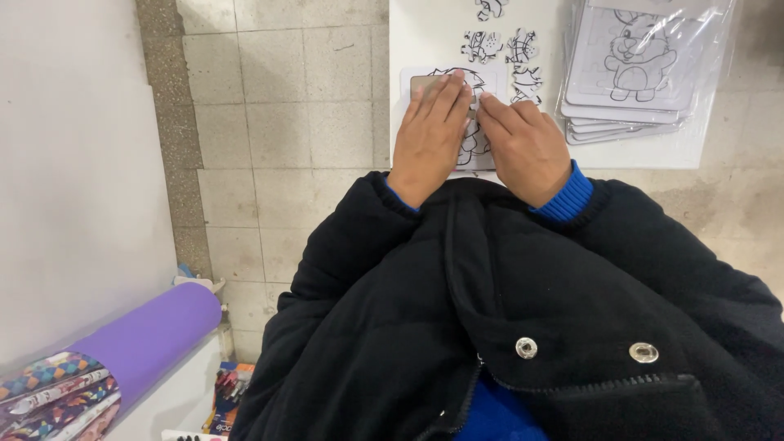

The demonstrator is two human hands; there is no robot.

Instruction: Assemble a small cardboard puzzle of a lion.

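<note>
Two hands side by side, flat on puzzle board [425,82] on white surface [425,37]: left hand [429,139] fingers extended, right hand [527,147] fingertips pressing beside it. Loose puzzle pieces [502,47] just beyond; bagged puzzle stack [633,65] at right.

The floor [278,122] is laid with pale grey square tiles, scuffed and stained, with a strip of rougher speckled stone [175,147] running along its left edge. Beside that strip rises a plain white wall [73,163], evenly lit with no hard shadows. A white table [425,33] stands at the top of the view. At the lower left lies a purple roll [155,335], next to patterned rolls [53,392] in many colours, perhaps wrapping paper. The light is soft and flat throughout.
</note>
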